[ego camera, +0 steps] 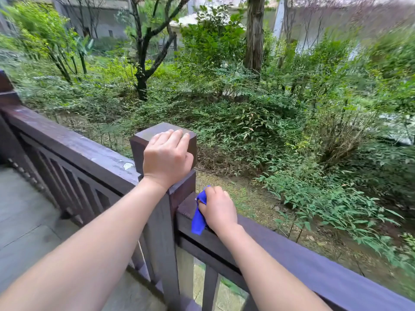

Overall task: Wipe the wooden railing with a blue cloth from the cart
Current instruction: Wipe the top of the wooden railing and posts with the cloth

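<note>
A dark brown wooden railing (314, 263) runs from lower right up to a square corner post (143, 140), then on to the left. My left hand (167, 157) lies on top of the post cap, fingers curled over its far edge, holding nothing. My right hand (219, 208) presses a bunched blue cloth (198, 221) onto the top rail just right of the post. Part of the cloth hangs down the rail's near face. No cart is in view.
The left rail section (74, 144) has flaking pale patches near the post. Vertical balusters (74, 187) stand below it. Grey paving (24, 218) lies on my side. Beyond the railing are dense shrubs (247, 122), trees and a bare dirt patch.
</note>
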Demonstrator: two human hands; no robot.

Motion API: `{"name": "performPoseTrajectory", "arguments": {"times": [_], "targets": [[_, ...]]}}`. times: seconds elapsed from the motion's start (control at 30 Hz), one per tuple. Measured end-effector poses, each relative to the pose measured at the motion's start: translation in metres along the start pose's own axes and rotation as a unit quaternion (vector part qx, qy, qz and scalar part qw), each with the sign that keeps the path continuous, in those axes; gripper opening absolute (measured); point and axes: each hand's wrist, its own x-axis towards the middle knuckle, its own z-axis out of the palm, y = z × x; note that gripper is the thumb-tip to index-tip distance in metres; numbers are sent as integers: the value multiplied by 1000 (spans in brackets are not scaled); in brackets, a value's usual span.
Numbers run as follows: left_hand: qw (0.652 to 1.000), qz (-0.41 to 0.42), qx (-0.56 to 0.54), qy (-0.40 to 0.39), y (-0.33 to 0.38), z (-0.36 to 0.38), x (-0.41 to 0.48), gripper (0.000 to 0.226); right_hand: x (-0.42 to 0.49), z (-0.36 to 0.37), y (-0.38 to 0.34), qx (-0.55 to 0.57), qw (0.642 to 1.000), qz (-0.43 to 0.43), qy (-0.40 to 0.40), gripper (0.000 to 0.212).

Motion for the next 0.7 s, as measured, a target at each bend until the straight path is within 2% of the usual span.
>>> {"name": "performPoseTrajectory", "arguments": {"times": [0.03, 0.17, 0.23, 0.33, 0.37, 0.63, 0.7], "targets": [[1000, 0, 2, 5, 0, 0, 1, 37, -3, -1, -2, 3, 1000, -1, 4, 27], [1000, -7, 7, 8, 2, 2, 1, 36, -35, 14, 6, -8, 989, -149, 21, 26], [1000, -10, 7, 15, 2, 4, 0, 36, -19, 7, 15, -9, 993, -119, 10, 28], [1000, -7, 13, 25, 1, 5, -1, 37, 7, -2, 17, 7, 1000, 2, -14, 28], [999, -5, 13, 29, 0, 6, -2, 37, 6, -2, 13, 3, 1000, 1, -14, 27], [1000, -5, 26, -3, 3, 1, -2, 35, -53, -8, 27, -55, 983, -174, 32, 40], [999, -6, 28, -21, 2, -3, -1, 37, -66, -13, 24, -63, 977, -199, 34, 36]]}}
